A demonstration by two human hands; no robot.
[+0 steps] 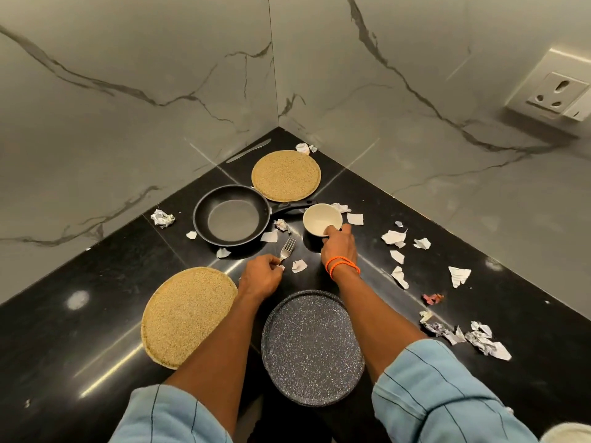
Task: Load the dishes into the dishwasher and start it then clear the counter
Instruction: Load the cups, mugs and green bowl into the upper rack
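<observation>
The left hand point(260, 276) pinches the handle end of the fork point(287, 247), whose tines point away from the person, just left of the cream bowl point(322, 219). The right hand point(339, 243) grips the bowl's near rim. The black frying pan point(232, 214) sits left of the bowl, its handle reaching the bowl's far side. The speckled plate point(311, 346) lies nearer the person than the bowl, on the black counter point(399, 318). Torn paper scraps point(395, 236) lie right of the bowl; any print on them is unreadable.
</observation>
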